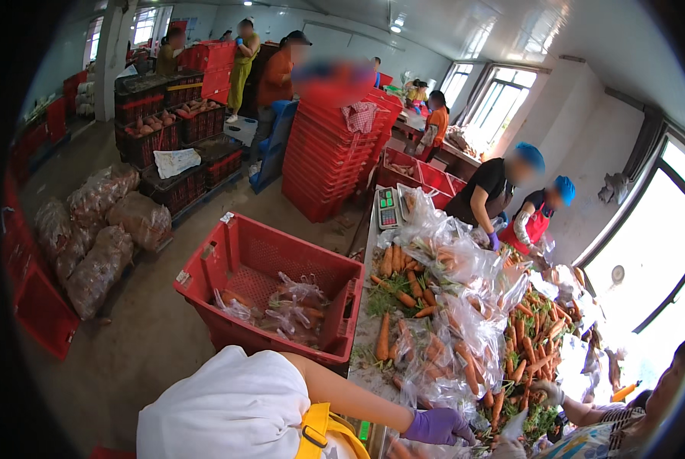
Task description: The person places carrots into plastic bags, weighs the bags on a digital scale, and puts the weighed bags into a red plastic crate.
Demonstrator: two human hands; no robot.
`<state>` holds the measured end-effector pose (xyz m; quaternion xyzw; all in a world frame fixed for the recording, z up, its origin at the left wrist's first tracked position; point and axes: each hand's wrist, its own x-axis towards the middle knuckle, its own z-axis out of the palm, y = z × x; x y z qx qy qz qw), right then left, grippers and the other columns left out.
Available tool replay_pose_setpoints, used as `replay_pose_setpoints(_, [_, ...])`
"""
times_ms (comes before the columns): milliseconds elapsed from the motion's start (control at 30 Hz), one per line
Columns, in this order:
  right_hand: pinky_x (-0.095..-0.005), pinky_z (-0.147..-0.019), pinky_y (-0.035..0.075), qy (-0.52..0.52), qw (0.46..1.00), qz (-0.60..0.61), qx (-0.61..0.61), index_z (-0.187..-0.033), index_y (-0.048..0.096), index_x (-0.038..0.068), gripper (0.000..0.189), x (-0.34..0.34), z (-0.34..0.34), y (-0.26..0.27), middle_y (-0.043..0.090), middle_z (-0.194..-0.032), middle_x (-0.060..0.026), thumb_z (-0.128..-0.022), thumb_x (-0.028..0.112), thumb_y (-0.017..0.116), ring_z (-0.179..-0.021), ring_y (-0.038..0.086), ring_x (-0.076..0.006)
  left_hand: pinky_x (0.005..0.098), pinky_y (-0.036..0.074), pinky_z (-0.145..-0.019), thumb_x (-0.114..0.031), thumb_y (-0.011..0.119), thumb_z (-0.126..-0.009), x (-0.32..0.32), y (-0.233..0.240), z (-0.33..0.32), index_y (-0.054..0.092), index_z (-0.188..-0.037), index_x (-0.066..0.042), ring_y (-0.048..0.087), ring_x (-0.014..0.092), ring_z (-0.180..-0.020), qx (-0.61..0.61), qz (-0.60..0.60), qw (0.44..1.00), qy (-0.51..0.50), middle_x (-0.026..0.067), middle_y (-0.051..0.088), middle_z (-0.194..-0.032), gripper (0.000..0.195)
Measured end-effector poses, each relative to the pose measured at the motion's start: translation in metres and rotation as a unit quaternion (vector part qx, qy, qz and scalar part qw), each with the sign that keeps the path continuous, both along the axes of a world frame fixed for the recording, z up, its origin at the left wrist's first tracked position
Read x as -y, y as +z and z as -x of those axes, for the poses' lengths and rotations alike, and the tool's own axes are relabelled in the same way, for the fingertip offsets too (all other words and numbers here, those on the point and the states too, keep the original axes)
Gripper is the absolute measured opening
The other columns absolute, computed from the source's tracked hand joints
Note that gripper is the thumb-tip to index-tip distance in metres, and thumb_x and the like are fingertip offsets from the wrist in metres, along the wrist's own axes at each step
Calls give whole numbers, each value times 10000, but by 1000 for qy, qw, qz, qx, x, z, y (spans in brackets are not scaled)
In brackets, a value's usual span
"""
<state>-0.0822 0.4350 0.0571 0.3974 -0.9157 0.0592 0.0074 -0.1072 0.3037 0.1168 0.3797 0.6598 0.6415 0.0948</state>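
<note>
My left hand (440, 427) wears a purple glove and reaches over the table at the bottom, beside clear plastic bags of carrots (451, 356). Its fingertips are partly hidden against the bags, so a grip cannot be made out. My right hand is out of view. Near my forearm shows the green display of a scale (364, 430). Loose carrots with green tops (526, 344) lie heaped past the bags, and more loose carrots (414, 287) lie at the table's near-left side. A red plastic crate (268, 241) beside the table holds several bagged carrots (296, 310).
A co-worker's gloved hand (549, 393) reaches into the heap from the right. Two people in blue caps work farther along the table, near another scale (388, 207). Stacked red crates (331, 155) stand behind the nearest crate; filled sacks (99, 269) lie at left.
</note>
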Motion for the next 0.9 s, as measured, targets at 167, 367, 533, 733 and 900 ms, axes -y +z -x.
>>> replay_pose_setpoints(167, [-424, -1041, 316, 18, 999, -23, -13, -1053, 631, 68, 306, 8, 2, 1, 638, -1002, -122, -830, 268, 571, -1088, 545, -260, 345, 489, -794, -125, 648, -770, -6, -41, 2, 690, -1104, -128, 633, 235, -890, 6, -25, 1000, 9, 104, 691, -999, 337])
replay_pose_setpoints(367, [-419, -1055, 301, 24, 996, -76, -47, -1030, 643, 79, 293, -16, 9, 5, 644, -980, -116, -826, 273, 564, -1090, 543, -261, 351, 486, -767, -164, 670, -787, 27, -21, -15, 691, -1091, -124, 628, 232, -875, -99, 9, 993, 66, 100, 683, -957, 307])
replay_pose_setpoints(533, [-414, -1067, 289, 63, 982, -153, -88, -1012, 653, 88, 284, -47, 33, 14, 649, -961, -111, -822, 278, 558, -1093, 541, -261, 331, 482, -743, -167, 668, -791, 38, -27, -26, 684, -1102, -134, 620, 210, -842, -69, -25, 996, 53, 96, 675, -918, 312])
replay_pose_setpoints(733, [-409, -1082, 275, 115, 931, -291, -188, -989, 665, 99, 276, -159, 68, 41, 655, -939, -105, -818, 283, 552, -1095, 538, -262, 322, 474, -774, -173, 658, -794, 29, -33, -33, 643, -1181, -158, 608, 195, -861, 0, -39, 999, 4, 105, 667, -956, 387])
replay_pose_setpoints(900, [-405, -1094, 263, 140, 878, -380, -254, -970, 675, 108, 270, -252, 70, 60, 660, -921, -100, -815, 287, 546, -1097, 536, -263, 317, 469, -802, -173, 648, -798, 14, -35, -36, 605, -1252, -174, 600, 188, -879, 23, -51, 998, -42, 117, 661, -991, 456])
